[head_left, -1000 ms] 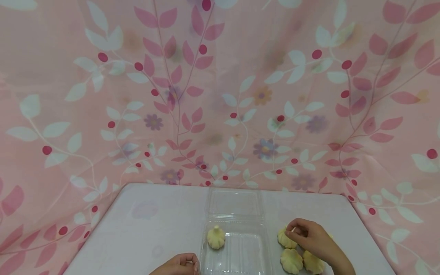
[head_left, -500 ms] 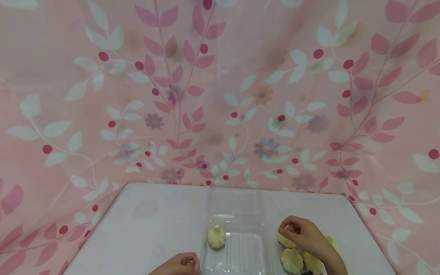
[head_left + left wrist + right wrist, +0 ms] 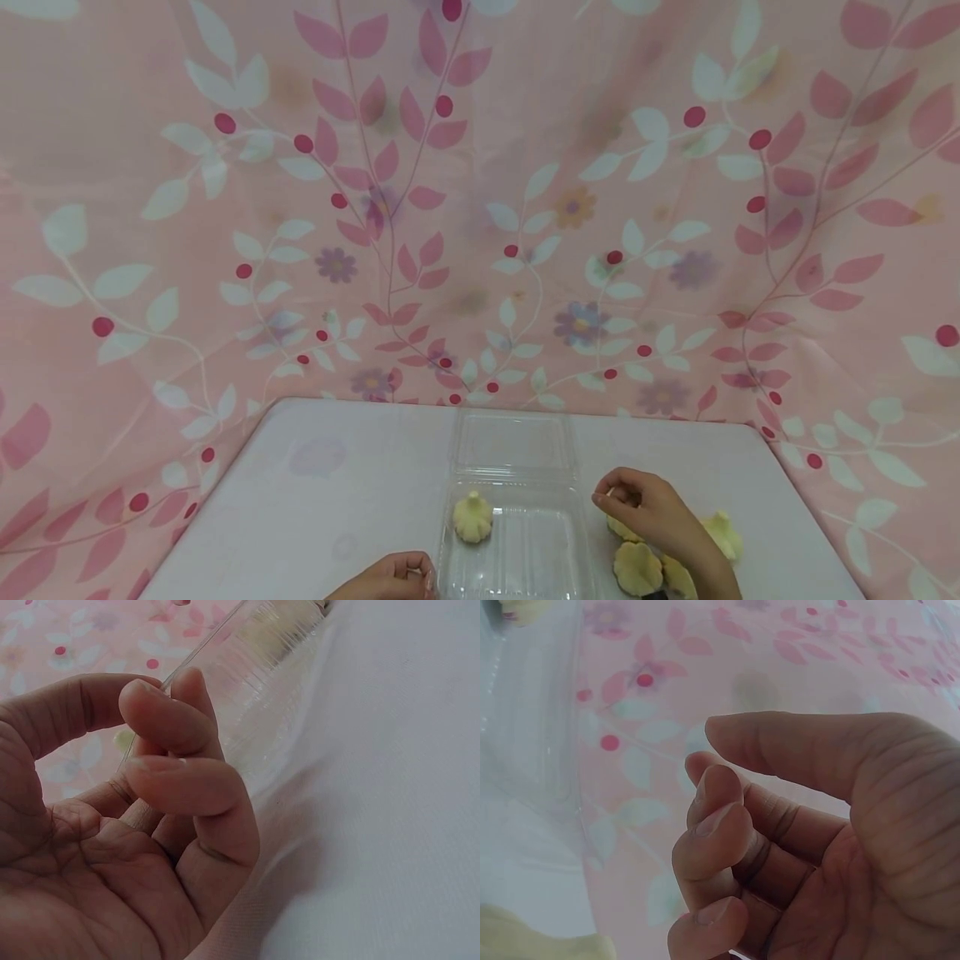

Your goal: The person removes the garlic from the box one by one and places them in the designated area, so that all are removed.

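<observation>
Those pumpkin-shaped buns (image 3: 637,568) by the right hand (image 3: 651,515) look soft and squashy, so I'd pinch one lightly by its ribbed sides. They sit right of the clear clamshell box (image 3: 517,533) on the bench (image 3: 337,492). Right fingers are curled over them, and whether it's gripping one is hidden. The left hand (image 3: 390,578) curls loosely at the box's edge.

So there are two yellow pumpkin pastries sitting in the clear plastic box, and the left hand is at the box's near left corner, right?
Not quite. The head view shows only one pumpkin pastry in the clear plastic box; the other pastries lie on the table beside it. The left hand is at the box's near left corner.
</observation>
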